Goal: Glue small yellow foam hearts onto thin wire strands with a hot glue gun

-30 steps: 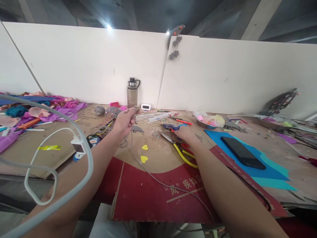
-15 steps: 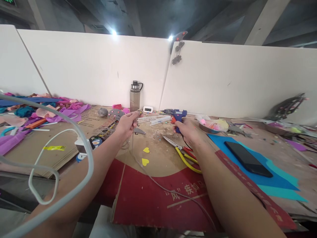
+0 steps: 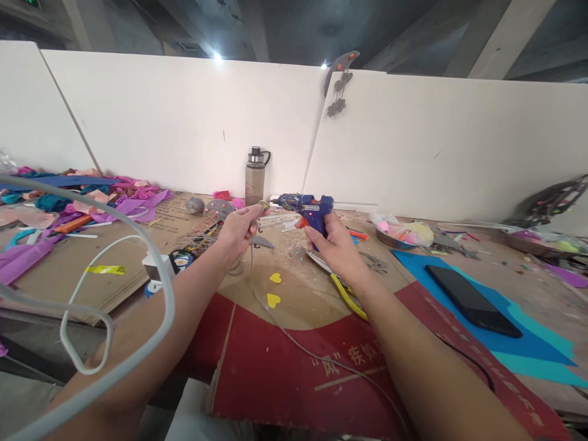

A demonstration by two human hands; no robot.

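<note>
My right hand (image 3: 339,248) is wrapped round the handle of a blue hot glue gun (image 3: 316,210), whose nozzle points left. My left hand (image 3: 239,231) pinches a small yellowish piece (image 3: 265,207) with a grey yarn (image 3: 252,269) hanging from it, right by the nozzle tip. Whether the nozzle touches the piece I cannot tell. Below, two yellow paper hearts (image 3: 274,300) lie on the cardboard. Yellow-handled pliers (image 3: 346,296) lie partly hidden under my right forearm. Behind the nozzle are several clear glue sticks (image 3: 285,222).
A grey water bottle (image 3: 255,177) stands by the white partition (image 3: 184,122). To the right, a black phone (image 3: 471,299) rests on blue sheets (image 3: 546,343). At the left are colourful fabric scraps (image 3: 101,199), and a white cable (image 3: 168,294) loops across the near view.
My right hand has lifted the glue gun off the table and brought it left, its nozzle now beside the piece in my left hand. The left hand has barely moved.
</note>
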